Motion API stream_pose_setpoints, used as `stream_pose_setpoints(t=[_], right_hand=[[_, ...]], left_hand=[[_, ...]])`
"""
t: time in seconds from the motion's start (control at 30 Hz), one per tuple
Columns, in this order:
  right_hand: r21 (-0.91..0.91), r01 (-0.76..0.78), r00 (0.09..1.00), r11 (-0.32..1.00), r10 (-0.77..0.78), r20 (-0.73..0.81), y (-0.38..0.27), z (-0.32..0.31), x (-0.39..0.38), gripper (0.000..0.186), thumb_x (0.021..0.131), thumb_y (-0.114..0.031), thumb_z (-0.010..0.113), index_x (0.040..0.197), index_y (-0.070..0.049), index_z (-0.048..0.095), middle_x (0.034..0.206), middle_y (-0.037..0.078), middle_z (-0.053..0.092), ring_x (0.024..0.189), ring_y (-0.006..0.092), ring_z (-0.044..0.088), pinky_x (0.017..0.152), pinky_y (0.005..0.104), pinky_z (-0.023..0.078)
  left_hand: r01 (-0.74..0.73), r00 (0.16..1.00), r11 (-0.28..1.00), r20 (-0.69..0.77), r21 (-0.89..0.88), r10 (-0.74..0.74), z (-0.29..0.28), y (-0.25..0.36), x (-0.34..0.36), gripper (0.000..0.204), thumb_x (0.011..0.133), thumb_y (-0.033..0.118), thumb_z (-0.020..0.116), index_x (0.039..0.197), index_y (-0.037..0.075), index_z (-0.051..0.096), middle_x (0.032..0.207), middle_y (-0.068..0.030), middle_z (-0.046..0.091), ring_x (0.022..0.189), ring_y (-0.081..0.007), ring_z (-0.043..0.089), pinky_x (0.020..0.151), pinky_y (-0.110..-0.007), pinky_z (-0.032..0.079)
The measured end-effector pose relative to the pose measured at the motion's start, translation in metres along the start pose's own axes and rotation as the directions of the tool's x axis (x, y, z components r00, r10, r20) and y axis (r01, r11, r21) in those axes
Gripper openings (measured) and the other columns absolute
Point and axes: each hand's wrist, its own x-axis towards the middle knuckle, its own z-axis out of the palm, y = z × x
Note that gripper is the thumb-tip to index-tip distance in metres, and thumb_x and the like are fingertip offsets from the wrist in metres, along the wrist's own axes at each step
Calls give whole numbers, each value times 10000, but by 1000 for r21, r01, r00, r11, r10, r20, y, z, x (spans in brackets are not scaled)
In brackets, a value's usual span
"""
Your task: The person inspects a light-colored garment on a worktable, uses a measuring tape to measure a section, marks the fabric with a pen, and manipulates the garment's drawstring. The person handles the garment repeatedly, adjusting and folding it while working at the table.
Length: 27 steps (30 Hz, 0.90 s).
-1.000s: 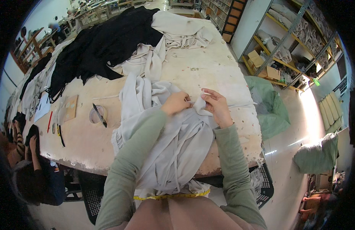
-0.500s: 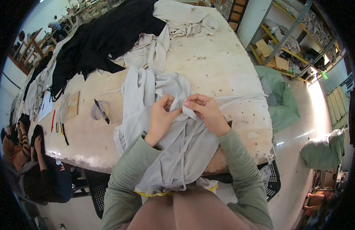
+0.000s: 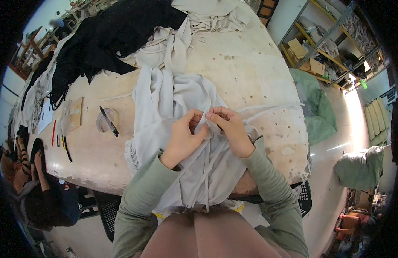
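Note:
A pale grey garment point(image 3: 188, 180) with thin straps lies in loose folds from the tabletop point(image 3: 263, 107) down over the near edge. My left hand point(image 3: 189, 136) pinches a narrow fold of it near the middle. Close beside it, my right hand point(image 3: 231, 131) grips the same bit of cloth between thumb and curled fingers. Left of the garment, a black pen point(image 3: 109, 120) rests across a tape roll point(image 3: 100, 129). A yellow tape measure point(image 3: 239, 207) shows at my lap, mostly hidden.
Black fabric point(image 3: 100, 43) and pale cloth point(image 3: 216, 15) cover the far table. Slim tools point(image 3: 63, 144) and a board point(image 3: 76, 114) lie left. A co-worker point(image 3: 53, 202) works at the left edge. Right are shelves point(image 3: 319, 34), a green sack point(image 3: 315, 107) and another bundle point(image 3: 358, 167).
Since a second ago my left hand has turned and moved down, and my right hand has shifted left, so both now pinch the cloth side by side. The whole view has shifted slightly.

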Motion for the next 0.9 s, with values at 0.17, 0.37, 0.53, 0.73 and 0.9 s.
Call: stream_pose_setpoints(t=[0.17,0.37,0.53,0.73,0.9], right_hand=[[62,-84,996,995,81,47,-2,-3,-1,199,880,-230,661,984,-61,677,762,-75,584,599,-7,399,516,177,272],[168,-106,994,980,101,37,1,-3,0,176,879,-216,664,968,-64,673,740,-85,556,599,-3,406,513,177,277],[207,-86,995,975,71,75,2,-5,-1,151,888,-210,659,950,-73,652,735,-87,546,610,0,427,524,175,297],[246,-92,994,965,74,81,8,-2,1,141,899,-212,647,947,-79,649,752,-81,562,625,-5,433,539,169,303],[148,-36,997,988,27,66,6,-1,0,142,900,-201,644,952,-68,652,743,-78,563,638,2,437,549,170,304]], left_hand=[[18,999,931,-32,-365,-32,-3,-2,4,99,894,83,627,950,8,593,867,-4,615,787,-63,549,721,-207,433],[105,993,828,16,-550,-116,-3,-7,3,103,892,70,627,967,4,600,919,-19,620,876,-58,541,795,-208,422],[99,994,782,20,-616,-111,0,-7,3,105,870,29,646,955,5,589,931,-28,621,867,-71,566,789,-204,441],[33,991,767,-79,-640,-109,2,-6,3,149,845,-21,662,953,18,567,914,-19,605,832,-72,587,765,-196,460],[17,991,770,-90,-637,-96,3,-5,2,151,847,-37,653,928,46,555,891,17,573,826,-54,562,748,-193,451]])
